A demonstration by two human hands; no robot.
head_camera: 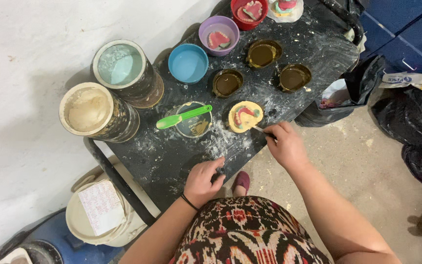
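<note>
Head view, looking down on a black, powder-dusted bench (172, 156). We see the right hand (285, 144) with its grip pinched on a thin pale stick (258, 129), whose tip touches the edge of a round yellow mould (245, 117) holding a pink and red dental cast with a bluish patch. The mould lies on the bench near its front edge, just in front of the right hand. The left hand (203, 182) rests on the bench edge, fingers curled and pressed down, holding nothing.

Just left of the mould stands a small dark cup (194, 122) with a green spatula (183, 118) laid across its rim. Behind it sit three round dark moulds (227, 82) filled with brownish material, a blue bowl (187, 63), a purple bowl (218, 34) and a red bowl (249, 12), the last two containing pink casts. Two large tins stand at the left of the bench: one with beige powder (90, 109), one with pale green powder (120, 63). A white lidded bucket (98, 215) stands on the floor below.
</note>
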